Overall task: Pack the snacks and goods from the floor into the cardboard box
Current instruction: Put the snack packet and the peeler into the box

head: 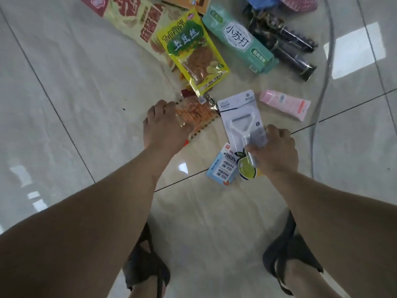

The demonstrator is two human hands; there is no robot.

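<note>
Snacks and goods lie scattered on the tiled floor; no cardboard box is in view. My left hand presses down on a small orange snack packet with a bead chain beside it. My right hand is closed on the lower end of a white fruit peeler card, together with a green-and-yellow lemon-shaped item. A blue eraser pack rests just left of that hand. Farther off lie a yellow snack bag, a teal soda cracker pack and a pink tube.
A large cream-and-red snack bag and dark wrapped packs lie at the top. My two feet in dark sandals stand at the bottom. A thin cable curves down the right side over glossy tiles.
</note>
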